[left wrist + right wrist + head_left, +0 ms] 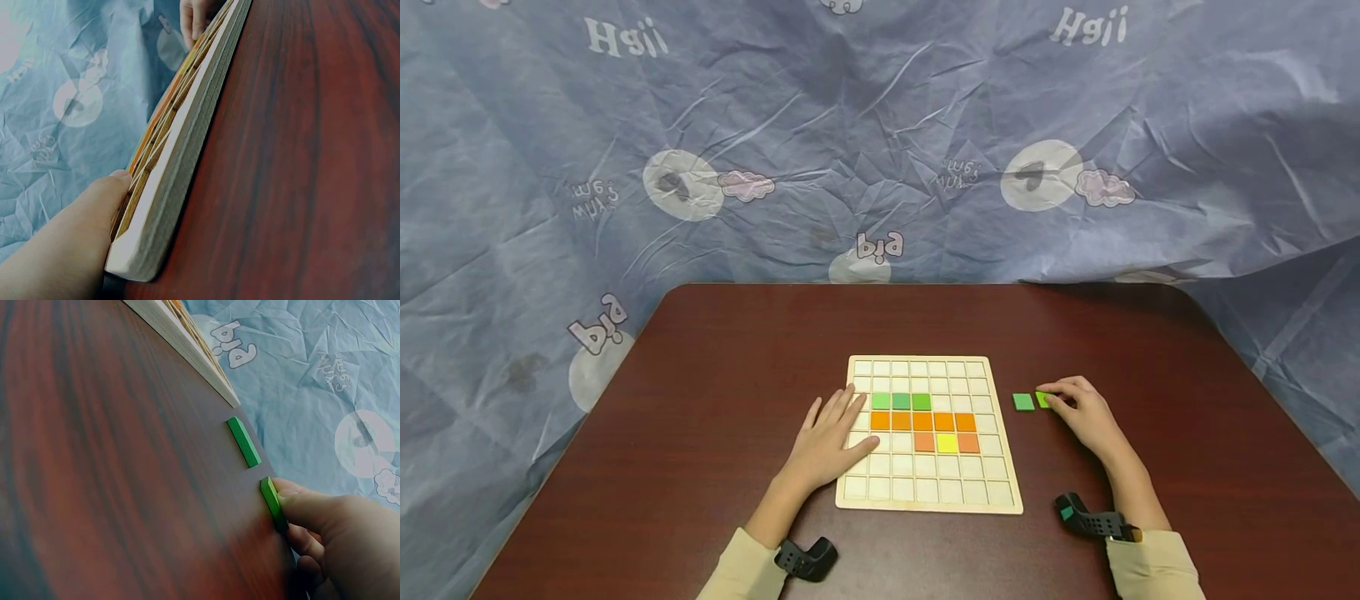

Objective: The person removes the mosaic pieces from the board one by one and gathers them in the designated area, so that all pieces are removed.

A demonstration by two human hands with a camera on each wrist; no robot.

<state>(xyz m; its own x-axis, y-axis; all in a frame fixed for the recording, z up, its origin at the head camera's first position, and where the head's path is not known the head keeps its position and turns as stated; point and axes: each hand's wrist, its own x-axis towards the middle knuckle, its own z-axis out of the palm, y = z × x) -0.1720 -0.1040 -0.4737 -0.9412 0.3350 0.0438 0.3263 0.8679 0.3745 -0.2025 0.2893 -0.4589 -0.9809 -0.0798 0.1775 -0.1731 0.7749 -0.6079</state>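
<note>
A pale wooden grid board [928, 507] lies on the table with coloured square tiles in some cells. My left hand [826, 446] rests spread over its left edge, thumb [115, 187] on the grid in the left wrist view. Right of the board, my right hand [1084, 417] pinches a light green tile [272, 505] between thumb and fingers, low at the table top. A darker green tile [1023, 402] lies flat between that hand and the board. On the grid are three green tiles [901, 402], a row of orange tiles [922, 422], and a yellow tile [947, 442] between two salmon ones.
The dark red-brown table [737, 350] extends around the board on all sides. A blue printed cloth [865, 125] hangs behind its far edge. Each wrist wears a black camera band, the left band [807, 559] and the right band [1093, 521] close above the table.
</note>
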